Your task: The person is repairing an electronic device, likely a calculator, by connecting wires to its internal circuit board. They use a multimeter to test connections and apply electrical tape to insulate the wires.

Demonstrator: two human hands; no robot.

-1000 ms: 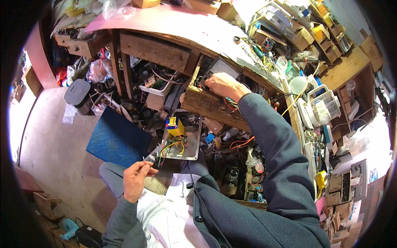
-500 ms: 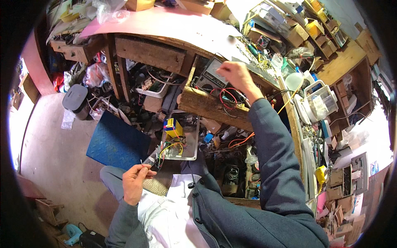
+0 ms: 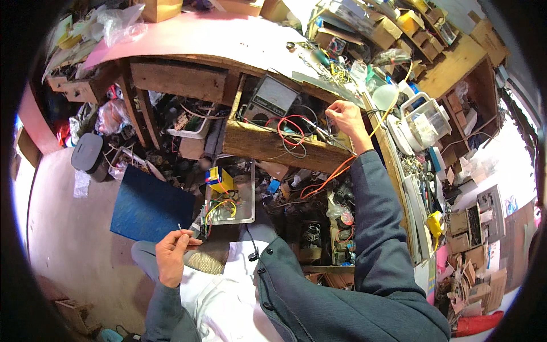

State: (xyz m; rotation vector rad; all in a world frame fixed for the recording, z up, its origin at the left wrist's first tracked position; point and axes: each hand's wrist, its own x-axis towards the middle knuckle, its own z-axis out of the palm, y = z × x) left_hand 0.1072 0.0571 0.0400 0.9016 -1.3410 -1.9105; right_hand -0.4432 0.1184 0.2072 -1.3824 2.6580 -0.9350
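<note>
Our left hand pinches a thin piece near the tray corner so its tip stands free; whether our right hand, fingertips together above the drawer, grips anything, we cannot tell

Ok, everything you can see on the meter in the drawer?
The meter is a boxy, dark, plastic-looking unit with a wide pale window above and a round dial below. It sits askew, face up, inside the open wooden drawer. Red and black leads lie by its lower right; whether connected is unclear. The right hand is off it.
</note>
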